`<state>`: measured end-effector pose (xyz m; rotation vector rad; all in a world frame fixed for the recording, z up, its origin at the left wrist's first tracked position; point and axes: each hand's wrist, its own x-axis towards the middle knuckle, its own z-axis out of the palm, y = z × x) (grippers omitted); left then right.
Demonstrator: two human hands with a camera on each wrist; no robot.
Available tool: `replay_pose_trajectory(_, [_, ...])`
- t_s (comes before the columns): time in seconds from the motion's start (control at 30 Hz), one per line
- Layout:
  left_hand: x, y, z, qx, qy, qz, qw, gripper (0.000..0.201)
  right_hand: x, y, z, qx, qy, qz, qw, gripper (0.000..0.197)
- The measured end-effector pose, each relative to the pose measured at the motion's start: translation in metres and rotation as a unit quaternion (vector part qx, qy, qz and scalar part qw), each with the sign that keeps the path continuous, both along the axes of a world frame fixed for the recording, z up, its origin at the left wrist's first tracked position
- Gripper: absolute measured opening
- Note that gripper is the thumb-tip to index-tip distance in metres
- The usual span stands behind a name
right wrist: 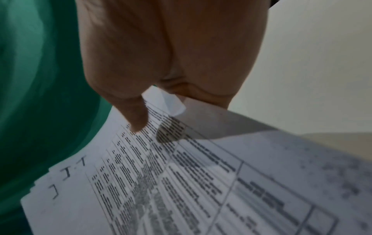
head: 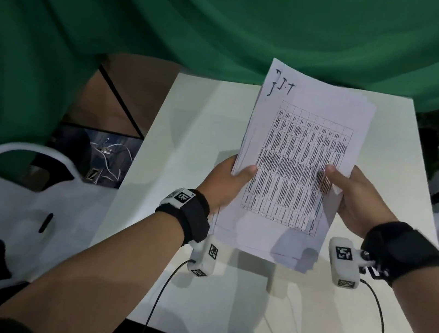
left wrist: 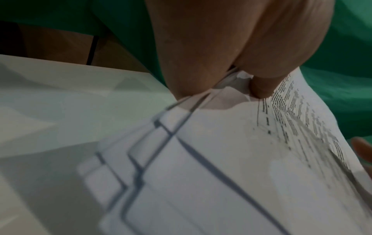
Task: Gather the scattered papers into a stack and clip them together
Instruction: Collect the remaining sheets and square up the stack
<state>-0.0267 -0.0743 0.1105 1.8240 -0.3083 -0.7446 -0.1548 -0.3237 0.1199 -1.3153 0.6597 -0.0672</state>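
Observation:
A stack of white papers point(head: 296, 161) with a printed table on the top sheet is held up above the white table point(head: 191, 121). My left hand point(head: 227, 179) grips the stack's left edge, thumb on top. My right hand point(head: 351, 198) grips the right edge, thumb pressed on the print. In the left wrist view the paper stack point(left wrist: 231, 167) shows several uneven sheet edges fanned out below my left hand point(left wrist: 231, 76). In the right wrist view my right hand point(right wrist: 161, 89) pinches the paper stack point(right wrist: 181, 182), thumb on the top sheet. No clip is visible.
A green cloth point(head: 236, 16) hangs behind the table. A white chair point(head: 16, 191) stands at the left, with cables point(head: 110, 160) on the floor beyond it. Wires run from the wrist cameras over the table's near edge.

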Motion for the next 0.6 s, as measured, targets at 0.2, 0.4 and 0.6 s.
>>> replay_pose_trajectory(0.2, [0.007, -0.006, 0.011, -0.027, -0.026, 0.024, 0.999, 0.038, 0.000, 0.003, 0.016, -0.125, -0.057, -0.082, 0.987, 0.028])
replay_pose_trajectory(0.4, [0.015, -0.001, 0.021, -0.082, -0.041, 0.093, 0.991, 0.030, -0.004, 0.026, 0.019, -0.261, -0.098, -0.094, 0.956, 0.016])
replay_pose_trajectory(0.6, [-0.002, 0.009, -0.009, -0.019, -0.027, 0.084, 0.996, 0.034, -0.017, 0.037, -0.027, -0.253, 0.007, -0.031, 0.967, 0.036])
